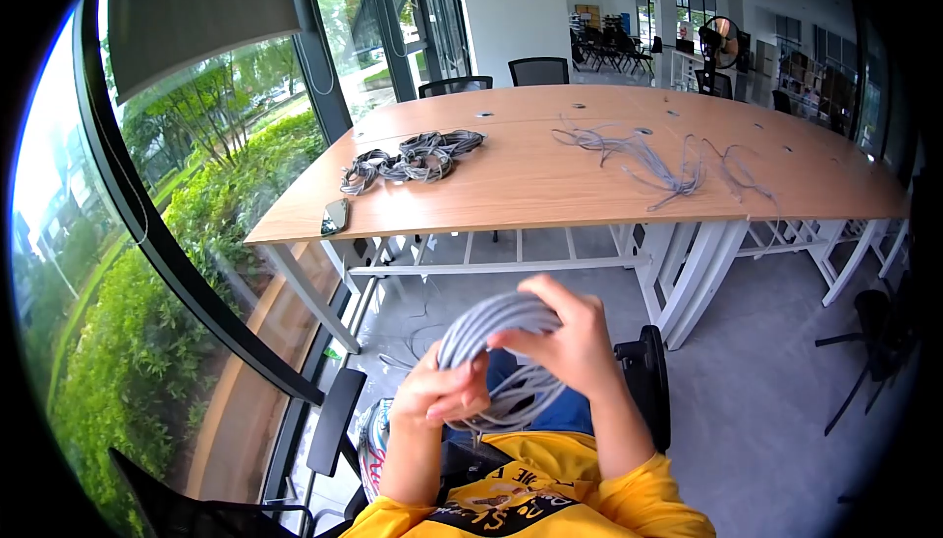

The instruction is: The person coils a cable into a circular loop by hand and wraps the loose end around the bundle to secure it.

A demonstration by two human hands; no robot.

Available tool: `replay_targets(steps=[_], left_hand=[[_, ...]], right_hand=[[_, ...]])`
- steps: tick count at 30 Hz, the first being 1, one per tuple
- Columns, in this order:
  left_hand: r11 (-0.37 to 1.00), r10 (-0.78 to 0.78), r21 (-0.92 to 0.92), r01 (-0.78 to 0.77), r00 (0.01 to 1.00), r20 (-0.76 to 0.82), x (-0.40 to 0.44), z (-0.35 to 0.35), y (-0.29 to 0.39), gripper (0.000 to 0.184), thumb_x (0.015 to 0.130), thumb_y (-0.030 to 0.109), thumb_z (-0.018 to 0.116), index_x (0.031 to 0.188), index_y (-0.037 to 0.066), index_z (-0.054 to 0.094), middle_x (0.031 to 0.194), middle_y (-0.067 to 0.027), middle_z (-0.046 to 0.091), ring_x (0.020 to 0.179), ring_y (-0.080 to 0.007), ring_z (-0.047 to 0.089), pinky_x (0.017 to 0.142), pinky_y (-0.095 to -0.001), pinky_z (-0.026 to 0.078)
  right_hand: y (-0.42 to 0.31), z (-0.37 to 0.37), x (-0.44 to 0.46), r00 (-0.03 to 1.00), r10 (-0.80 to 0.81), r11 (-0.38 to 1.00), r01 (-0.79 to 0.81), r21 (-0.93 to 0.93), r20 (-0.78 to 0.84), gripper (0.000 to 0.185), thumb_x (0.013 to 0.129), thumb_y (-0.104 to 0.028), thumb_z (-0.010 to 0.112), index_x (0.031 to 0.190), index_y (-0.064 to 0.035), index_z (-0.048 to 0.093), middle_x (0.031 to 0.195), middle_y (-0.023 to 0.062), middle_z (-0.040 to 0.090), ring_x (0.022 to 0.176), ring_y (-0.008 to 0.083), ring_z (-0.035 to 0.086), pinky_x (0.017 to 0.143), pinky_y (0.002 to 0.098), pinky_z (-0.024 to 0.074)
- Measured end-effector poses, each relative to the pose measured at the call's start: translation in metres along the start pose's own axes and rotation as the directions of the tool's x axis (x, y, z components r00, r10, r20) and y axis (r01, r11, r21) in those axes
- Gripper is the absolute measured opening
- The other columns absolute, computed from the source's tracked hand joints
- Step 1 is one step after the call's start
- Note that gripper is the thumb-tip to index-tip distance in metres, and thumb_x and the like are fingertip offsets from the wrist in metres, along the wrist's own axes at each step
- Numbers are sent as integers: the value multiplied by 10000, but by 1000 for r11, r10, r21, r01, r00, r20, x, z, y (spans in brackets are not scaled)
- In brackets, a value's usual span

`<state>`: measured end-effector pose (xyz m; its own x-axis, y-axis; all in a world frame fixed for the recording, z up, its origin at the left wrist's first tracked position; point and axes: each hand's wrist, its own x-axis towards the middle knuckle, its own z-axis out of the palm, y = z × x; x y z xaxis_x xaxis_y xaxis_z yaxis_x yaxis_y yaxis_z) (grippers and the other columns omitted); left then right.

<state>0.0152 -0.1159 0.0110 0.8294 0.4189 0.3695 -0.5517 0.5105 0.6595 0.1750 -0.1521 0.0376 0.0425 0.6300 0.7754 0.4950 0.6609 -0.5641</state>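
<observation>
A coil of grey cable (501, 318) is held above my lap, between both hands. My left hand (444, 387) wraps its fingers round the coil's left side. At the upper right of the coil, my right hand (570, 334) grips the loops between thumb and fingers. The lower loops hang towards my lap, partly behind my left hand. On the table ahead lie several bundled grey cables (413, 160) at the left and a loose tangle of grey cable (668, 174) at the right.
The wooden table (550, 194) stands in front of me, with a phone (335, 217) near its left edge. Chair armrests (339, 420) flank me. Loose cable (398, 359) trails near the floor at left. Windows run along the left; a fan (722, 42) stands far right.
</observation>
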Motion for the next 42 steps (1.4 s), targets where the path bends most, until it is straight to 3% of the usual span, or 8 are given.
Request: replay_targets(steps=[4, 7, 12, 16, 19, 26, 34, 42], left_hand=[[993, 90, -80, -84, 993, 82, 20, -5, 8, 309, 866, 230, 424, 666, -4, 453, 330, 35, 312, 237, -32, 252, 274, -188, 185], [988, 123, -105, -117, 991, 51, 30, -4, 7, 329, 861, 238, 435, 646, -9, 455, 319, 32, 309, 231, -33, 246, 272, -186, 182], [963, 210, 160, -219, 975, 67, 25, -6, 0, 343, 849, 233, 460, 613, -16, 457, 322, 15, 335, 230, -35, 250, 270, -186, 184], [967, 213, 139, -212, 977, 10, 24, -5, -1, 305, 850, 221, 459, 651, -11, 466, 329, 21, 340, 228, -35, 236, 272, -185, 173], [953, 296, -71, -294, 955, 23, 24, -12, 1, 345, 894, 292, 322, 692, 40, 444, 326, 52, 321, 233, -35, 253, 262, -178, 189], [862, 438, -283, -421, 899, -6, 29, -12, 6, 424, 898, 386, 194, 660, 85, 373, 334, 54, 334, 235, -46, 306, 273, -170, 250], [917, 386, -118, -380, 922, 33, 31, -24, -4, 430, 890, 408, 200, 651, 94, 373, 331, 63, 314, 233, -38, 258, 282, -167, 231], [933, 345, -137, -333, 936, 71, 34, -26, -11, 443, 885, 418, 204, 641, 92, 377, 315, 66, 285, 229, -35, 233, 275, -162, 209]], right_hand=[[4, -2, 32, 998, -59, 998, 60, -37, 16, 334, 666, -315, 676, 720, -36, 502, 580, 70, 556, 496, 173, 566, 444, 255, 423], [15, 5, 31, 996, -18, 1000, 18, -6, -85, 343, 635, -259, 713, 755, -4, 518, 592, 62, 552, 535, 81, 527, 474, 218, 413], [5, 3, 23, 990, -41, 994, 27, -103, -137, 396, 637, -354, 693, 728, -23, 497, 557, 79, 534, 484, 183, 545, 449, 258, 421], [16, -2, 27, 1000, -22, 996, 22, 83, -10, 401, 664, -319, 689, 840, -9, 507, 711, 67, 564, 574, 118, 554, 510, 221, 436], [39, -2, 17, 931, 272, 799, -360, 482, 244, 376, 742, -310, 623, 921, -11, 483, 706, 40, 546, 670, 110, 550, 592, 230, 440], [64, 22, -6, 903, 168, 555, -418, 719, 395, 439, 796, -392, 505, 977, 4, 452, 718, 94, 547, 763, 199, 563, 773, 346, 421], [48, 22, -6, 730, 613, 341, -590, 732, 304, 229, 821, -239, 507, 710, -39, 490, 563, 27, 480, 545, 128, 499, 537, 255, 395], [28, 20, -1, 765, 630, 331, -423, 844, 136, 326, 790, -188, 561, 530, -110, 381, 394, -33, 325, 329, 54, 277, 356, 212, 202]])
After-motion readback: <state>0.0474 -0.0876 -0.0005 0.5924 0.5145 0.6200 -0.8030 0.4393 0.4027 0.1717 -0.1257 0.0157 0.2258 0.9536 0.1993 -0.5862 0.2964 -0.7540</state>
